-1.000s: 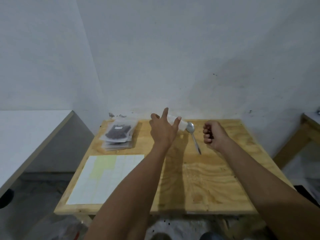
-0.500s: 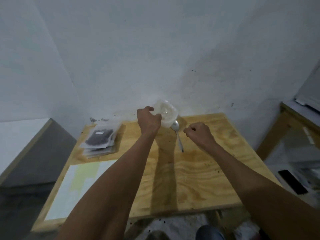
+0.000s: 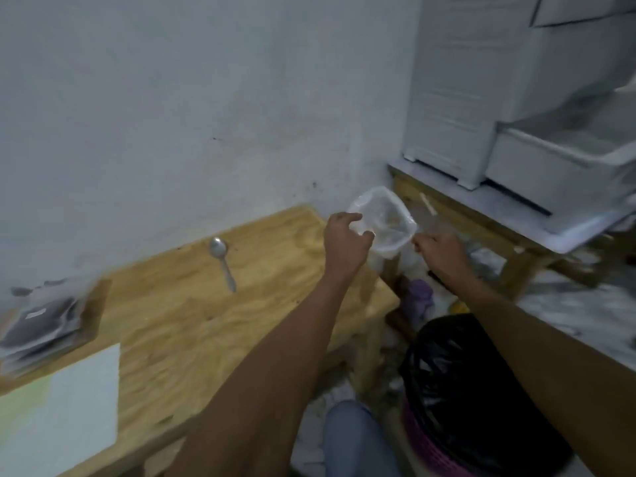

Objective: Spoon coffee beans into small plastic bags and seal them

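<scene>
A clear plastic container, nearly empty, hangs in the air just past the right end of the wooden table. My left hand grips its near-left rim. My right hand has its fingers curled and pinches the container's right corner. A metal spoon lies on the table near the wall, bowl up. At the table's left edge sits a stack of sealed small bags filled with dark coffee beans. The image is blurred by motion.
A white label sheet lies at the table's front left. A bin lined with a black bag stands on the floor below my right arm. A white plastic drawer unit sits on a side table at the right. My knee shows below.
My view has swung right. My left hand lifted the container off the table and carried it right past the table's end; my right hand moved with it to its corner. The spoon stayed put.
</scene>
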### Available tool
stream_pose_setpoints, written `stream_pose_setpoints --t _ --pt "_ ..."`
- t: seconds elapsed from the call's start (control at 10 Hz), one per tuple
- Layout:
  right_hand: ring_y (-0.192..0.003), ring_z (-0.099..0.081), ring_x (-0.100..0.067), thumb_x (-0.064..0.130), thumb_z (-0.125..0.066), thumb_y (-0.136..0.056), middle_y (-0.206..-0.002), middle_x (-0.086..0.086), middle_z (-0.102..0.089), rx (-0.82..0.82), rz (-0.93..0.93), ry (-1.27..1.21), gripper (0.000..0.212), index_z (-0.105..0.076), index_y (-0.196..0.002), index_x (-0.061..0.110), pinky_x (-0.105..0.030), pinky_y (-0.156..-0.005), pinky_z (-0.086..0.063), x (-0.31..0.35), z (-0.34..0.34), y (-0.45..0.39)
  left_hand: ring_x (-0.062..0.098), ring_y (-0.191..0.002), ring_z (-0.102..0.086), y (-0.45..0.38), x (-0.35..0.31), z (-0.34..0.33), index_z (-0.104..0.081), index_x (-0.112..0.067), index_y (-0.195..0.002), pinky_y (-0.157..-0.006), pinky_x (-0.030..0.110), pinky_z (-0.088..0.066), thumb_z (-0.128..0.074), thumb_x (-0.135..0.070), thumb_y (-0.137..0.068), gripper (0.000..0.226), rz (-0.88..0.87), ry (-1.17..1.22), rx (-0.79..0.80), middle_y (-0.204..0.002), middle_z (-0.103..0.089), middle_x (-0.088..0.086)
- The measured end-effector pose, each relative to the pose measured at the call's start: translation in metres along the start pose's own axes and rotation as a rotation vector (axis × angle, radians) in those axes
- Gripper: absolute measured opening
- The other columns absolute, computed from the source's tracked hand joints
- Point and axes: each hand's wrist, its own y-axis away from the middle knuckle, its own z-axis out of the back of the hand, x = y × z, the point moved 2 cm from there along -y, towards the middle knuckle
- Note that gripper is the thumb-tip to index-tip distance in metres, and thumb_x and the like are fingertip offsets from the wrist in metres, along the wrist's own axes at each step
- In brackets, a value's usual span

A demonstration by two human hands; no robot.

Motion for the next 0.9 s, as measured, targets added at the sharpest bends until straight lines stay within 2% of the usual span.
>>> stream_pose_setpoints --t 0.1,0.2,0.3,0.4,0.5,0.6,0.7,0.8,0.9 --pt "-0.063 -0.046 -0.02 0.021 -0.058 -0.093 -0.063 -0.011 -0.049 -0.079 -0.125 0.049 0.035 -0.051 -0.061 0.01 -0.035 -0.059 -0.035 -0.056 0.055 0.015 0.027 -0.107 -0.064 0.031 -0.017 -0.068 -0.072 -0.006 -0.119 -0.095 0.026 -0.047 -0.075 -0.01 -0.079 0.04 -0.029 -0.011 0.138 -0.123 -0.062 0.011" --pt "-0.068 -0.049 -0.022 0.022 -0.059 -0.096 -0.069 -0.011 -0.053 -0.127 -0.293 0.042 0.038 -0.053 -0.066 -0.001 -0.036 -0.06 -0.034 -0.115 0.09 0.042 0.027 -0.112 -0.062 0.069 -0.017 -0.126 -0.072 -0.004 -0.12 -0.09 0.018 -0.041 -0.074 -0.006 -0.08 0.04 -0.027 -0.046 0.26 -0.124 -0.063 0.013" --pt "-0.074 -0.058 -0.029 0.029 -0.054 -0.101 -0.072 -0.01 -0.059 -0.087 -0.424 0.08 0.039 -0.063 -0.081 -0.003 -0.033 -0.056 -0.036 -0.173 0.105 0.071 0.029 -0.116 -0.061 0.107 -0.002 -0.17 -0.07 -0.003 -0.122 -0.097 0.03 -0.047 -0.072 -0.007 -0.085 0.037 0.009 -0.108 0.372 -0.127 -0.061 0.014" --pt "-0.048 -0.039 -0.019 0.033 -0.054 -0.104 -0.053 -0.001 -0.041 -0.058 -0.509 0.119 0.046 -0.06 -0.069 0.003 -0.028 -0.051 -0.029 -0.23 0.099 0.094 0.03 -0.114 -0.061 0.138 0.03 -0.199 -0.07 -0.004 -0.118 -0.098 0.035 -0.049 -0.07 -0.008 -0.089 0.029 0.046 -0.217 0.442 -0.125 -0.061 0.014" --pt "-0.045 -0.03 -0.022 0.03 -0.053 -0.107 -0.05 -0.004 -0.031 -0.076 -0.629 0.101 0.058 -0.035 -0.054 0.013 -0.032 -0.058 -0.032 -0.267 0.086 0.11 0.029 -0.106 -0.064 0.158 0.066 -0.214 -0.068 0.0 -0.104 -0.088 0.034 -0.051 -0.064 -0.007 -0.091 0.015 0.092 -0.356 0.506 -0.114 -0.066 0.015" --pt "-0.048 -0.04 -0.027 0.034 -0.052 -0.106 -0.054 -0.01 -0.04 -0.109 -0.789 0.062 0.056 -0.039 -0.055 0.013 -0.035 -0.054 -0.043 -0.294 0.072 0.12 0.028 -0.093 -0.064 0.174 0.093 -0.226 -0.065 0.004 -0.095 -0.074 0.027 -0.046 -0.056 -0.005 -0.094 0.012 0.093 -0.455 0.58 -0.11 -0.066 0.018" --pt "-0.059 -0.057 -0.03 0.031 -0.055 -0.104 -0.065 -0.017 -0.056 -0.085 -0.897 -0.021 0.048 -0.052 -0.062 0.009 -0.046 -0.064 -0.058 -0.312 0.06 0.129 0.027 -0.09 -0.065 0.185 0.108 -0.233 -0.067 -0.002 -0.1 -0.073 0.029 -0.049 -0.054 -0.007 -0.096 0.015 0.097 -0.516 0.619 -0.111 -0.066 0.017" --pt "-0.069 -0.063 -0.031 0.034 -0.052 -0.103 -0.075 -0.015 -0.065 0.019 -0.915 -0.025 0.044 -0.063 -0.07 0.007 -0.045 -0.075 -0.057 -0.318 0.05 0.137 0.03 -0.096 -0.062 0.192 0.12 -0.239 -0.064 -0.007 -0.116 -0.077 0.034 -0.051 -0.058 -0.016 -0.098 0.021 0.163 -0.58 0.723 -0.127 -0.053 0.012" --pt "-0.095 -0.063 -0.035 0.047 -0.04 -0.106 -0.102 -0.017 -0.065 0.129 -0.946 0.062 0.054 -0.069 -0.099 0.003 -0.04 -0.091 -0.048 -0.317 0.048 0.138 0.031 -0.105 -0.061 0.192 0.127 -0.242 -0.063 -0.012 -0.124 -0.09 0.038 -0.053 -0.059 -0.026 -0.1 0.028 0.174 -0.681 0.731 -0.142 -0.041 0.009"
